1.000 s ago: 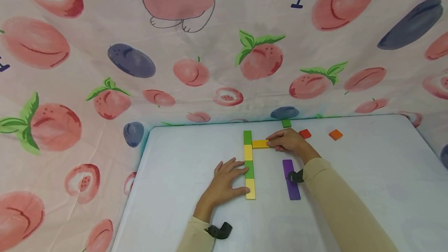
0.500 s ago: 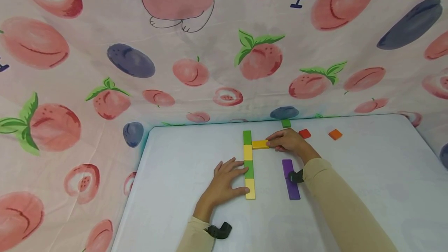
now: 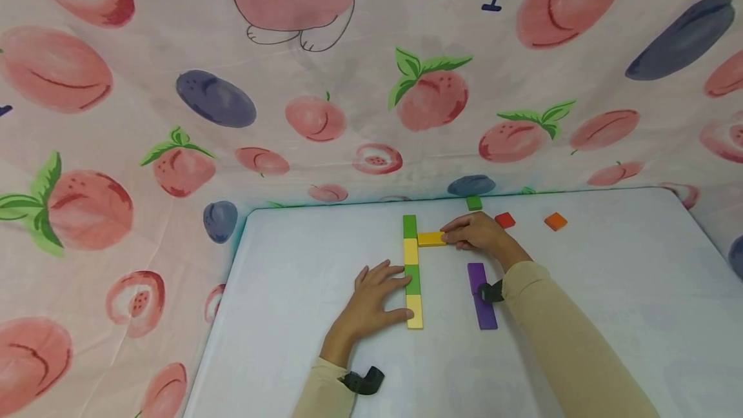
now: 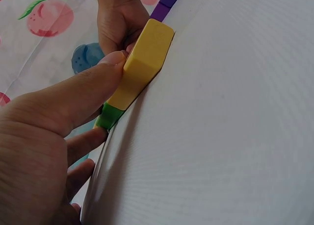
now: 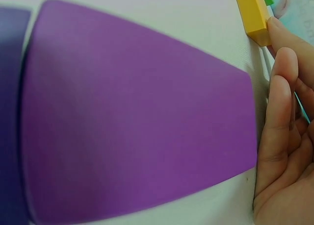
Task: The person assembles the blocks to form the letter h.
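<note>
In the head view, a straight column of flat blocks stands left of centre: a green block [image 3: 409,227], a pale yellow block [image 3: 411,251], a second green block [image 3: 413,281] and a second pale yellow block [image 3: 415,321]. My left hand [image 3: 371,302] lies along the column's left side with fingers spread, thumb at the lowest block and index finger at the green one above. The left wrist view shows that thumb [image 4: 93,87] against the yellow block's side. My right hand [image 3: 478,234] holds the right end of a deeper yellow block [image 3: 431,239], which abuts the column crosswise.
Two purple blocks [image 3: 476,275] lie end to end beneath the right wrist. Toward the table's back edge are a green block [image 3: 474,203], a red block [image 3: 505,220] and an orange block [image 3: 556,221]. A fruit-print cloth [image 3: 325,173] hangs behind the white table [image 3: 278,263].
</note>
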A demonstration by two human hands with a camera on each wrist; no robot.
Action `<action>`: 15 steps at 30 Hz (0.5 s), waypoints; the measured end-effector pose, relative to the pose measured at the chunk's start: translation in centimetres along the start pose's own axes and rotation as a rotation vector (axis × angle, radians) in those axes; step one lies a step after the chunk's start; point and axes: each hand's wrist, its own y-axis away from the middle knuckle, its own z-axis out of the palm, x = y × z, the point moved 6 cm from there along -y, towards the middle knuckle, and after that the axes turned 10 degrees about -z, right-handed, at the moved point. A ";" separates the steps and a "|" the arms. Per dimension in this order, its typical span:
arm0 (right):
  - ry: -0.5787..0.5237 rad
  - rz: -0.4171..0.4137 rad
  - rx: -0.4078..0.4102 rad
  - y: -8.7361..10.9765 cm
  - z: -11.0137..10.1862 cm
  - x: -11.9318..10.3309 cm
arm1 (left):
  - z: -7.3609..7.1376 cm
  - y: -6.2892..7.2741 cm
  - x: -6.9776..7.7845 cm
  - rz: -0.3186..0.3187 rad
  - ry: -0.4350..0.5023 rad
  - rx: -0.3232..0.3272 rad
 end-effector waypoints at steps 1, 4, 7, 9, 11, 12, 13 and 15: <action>0.001 -0.003 -0.003 0.0 0.0 0.0 | 0.0 0.0 0.0 0.001 0.001 -0.002; -0.001 -0.003 -0.003 -0.1 0.0 0.1 | 0.0 -0.1 0.0 -0.004 0.007 -0.010; -0.001 -0.003 -0.004 -0.1 0.0 0.1 | 0.1 -0.1 -0.1 -0.012 0.009 -0.017; -0.004 -0.004 -0.003 -0.1 0.0 0.1 | 0.1 -0.1 -0.1 -0.013 0.006 -0.015; -0.007 -0.009 -0.004 0.0 0.0 0.0 | 0.1 -0.1 -0.1 -0.019 0.001 -0.018; -0.006 -0.011 -0.004 0.0 0.0 0.0 | 0.2 -0.1 -0.1 -0.023 -0.002 -0.020; -0.006 -0.012 -0.003 0.0 0.0 0.0 | 0.2 -0.1 -0.1 -0.026 -0.003 -0.022; -0.005 -0.016 -0.002 0.0 0.0 -0.1 | 0.3 -0.1 -0.2 -0.031 -0.005 -0.024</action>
